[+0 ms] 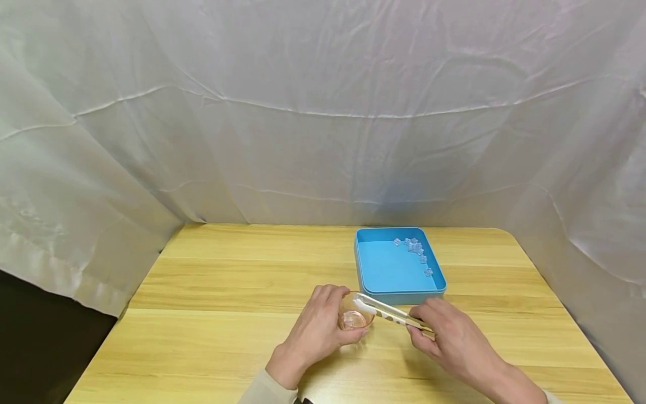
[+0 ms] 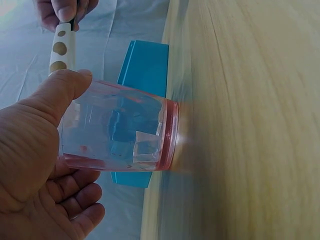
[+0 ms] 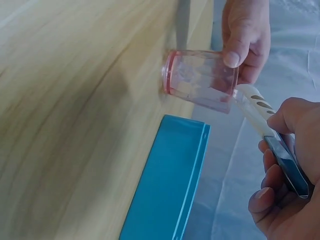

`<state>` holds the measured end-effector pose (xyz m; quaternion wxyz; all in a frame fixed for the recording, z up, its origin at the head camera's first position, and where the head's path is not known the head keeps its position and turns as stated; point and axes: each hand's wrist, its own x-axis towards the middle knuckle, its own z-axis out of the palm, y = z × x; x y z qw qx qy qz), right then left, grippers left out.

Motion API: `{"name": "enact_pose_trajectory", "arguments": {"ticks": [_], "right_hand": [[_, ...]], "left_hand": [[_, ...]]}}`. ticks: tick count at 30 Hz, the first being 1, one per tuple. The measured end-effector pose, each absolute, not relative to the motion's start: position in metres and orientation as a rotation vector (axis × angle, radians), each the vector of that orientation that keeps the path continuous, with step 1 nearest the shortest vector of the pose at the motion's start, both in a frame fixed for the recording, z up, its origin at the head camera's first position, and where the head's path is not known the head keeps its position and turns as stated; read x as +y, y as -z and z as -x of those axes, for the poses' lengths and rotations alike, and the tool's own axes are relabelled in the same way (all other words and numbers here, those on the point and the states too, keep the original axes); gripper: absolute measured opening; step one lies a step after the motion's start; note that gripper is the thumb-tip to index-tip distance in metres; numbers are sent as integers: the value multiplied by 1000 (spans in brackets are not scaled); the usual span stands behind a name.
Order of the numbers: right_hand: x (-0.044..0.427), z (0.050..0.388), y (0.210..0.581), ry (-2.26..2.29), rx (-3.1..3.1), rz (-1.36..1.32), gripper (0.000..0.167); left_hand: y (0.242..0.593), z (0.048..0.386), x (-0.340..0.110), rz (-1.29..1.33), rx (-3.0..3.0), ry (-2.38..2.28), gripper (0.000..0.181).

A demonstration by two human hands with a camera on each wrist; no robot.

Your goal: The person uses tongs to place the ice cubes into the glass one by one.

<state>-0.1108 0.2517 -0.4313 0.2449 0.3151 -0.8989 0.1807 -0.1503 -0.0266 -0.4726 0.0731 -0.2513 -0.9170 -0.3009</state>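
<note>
A clear pinkish cup stands upright on the table, and my left hand grips it near the rim, thumb on the near side. Through the wall of the cup in the left wrist view, a clear cube shows near the bottom. My right hand holds metal tongs with white, gold-spotted tips. In the right wrist view the tips of the tongs are at the mouth of the cup. Whether they hold a cube I cannot tell.
Behind the cup and a little right stands a square blue tray, with several clear cubes along its far and right sides. Pale curtains hang behind and beside the wooden table.
</note>
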Motion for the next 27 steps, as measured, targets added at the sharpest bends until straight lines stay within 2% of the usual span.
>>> {"name": "enact_pose_trajectory", "arguments": {"ticks": [7,16,27], "right_hand": [[254,111,438,-496,-2426,-895,7],[254,112,439,-487,-2443,-878,15],[255,111,439,-473,-2444,-875,13]], "left_hand": [[472,150,-27,750,-2760,897,76],[473,150,-27,758,-2747,893,76],[476,150,-27,771,-2723,899,72]]}}
